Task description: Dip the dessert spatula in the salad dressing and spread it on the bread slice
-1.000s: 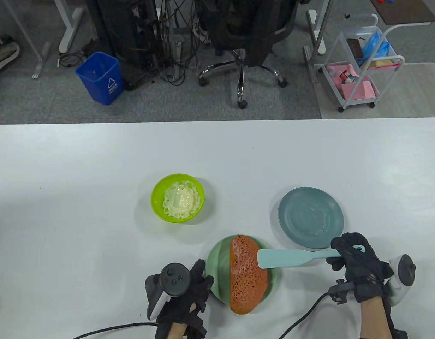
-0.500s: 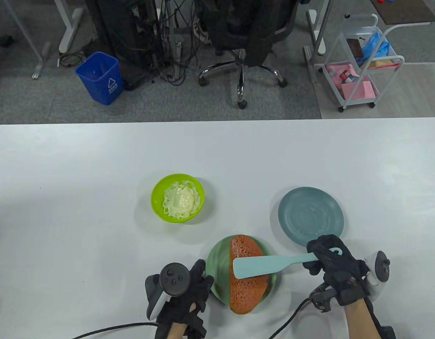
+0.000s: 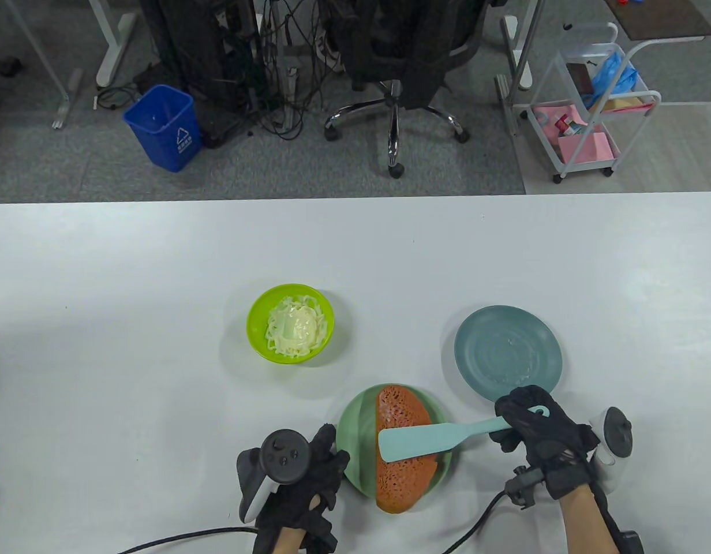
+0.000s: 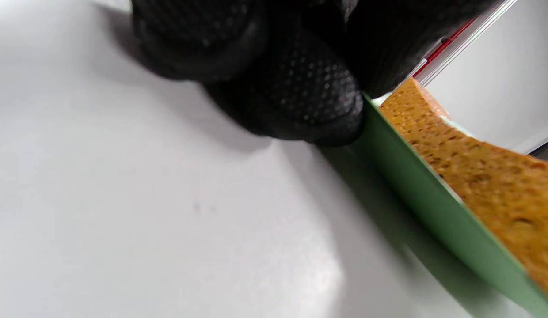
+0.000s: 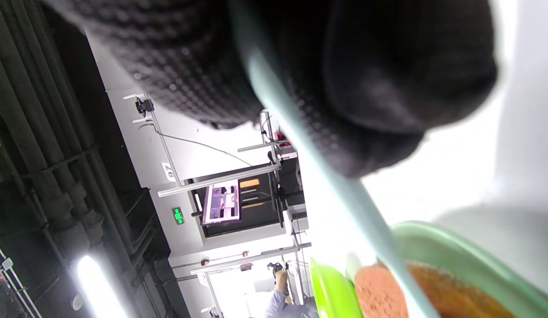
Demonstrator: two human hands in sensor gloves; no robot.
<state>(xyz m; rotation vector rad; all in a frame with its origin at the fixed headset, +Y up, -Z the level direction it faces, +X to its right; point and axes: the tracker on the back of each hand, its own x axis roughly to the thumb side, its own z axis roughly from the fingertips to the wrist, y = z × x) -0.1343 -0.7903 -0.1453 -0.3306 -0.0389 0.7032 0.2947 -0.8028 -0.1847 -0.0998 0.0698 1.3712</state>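
The right hand (image 3: 540, 438) grips the spatula (image 3: 416, 441) flat on the bread (image 3: 401, 479); spreading step, next stroke sideways. The left hand (image 3: 298, 485) rests against the plate (image 3: 355, 444).

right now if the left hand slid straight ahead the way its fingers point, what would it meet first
The left hand would meet the green plate first: its fingers already look to be touching the rim, with the bread slice just beyond.

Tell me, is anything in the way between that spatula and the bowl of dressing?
Nothing visible is. The spatula, gripped by the right hand, lies across the bread slice; only bare table separates it from the green bowl of dressing.
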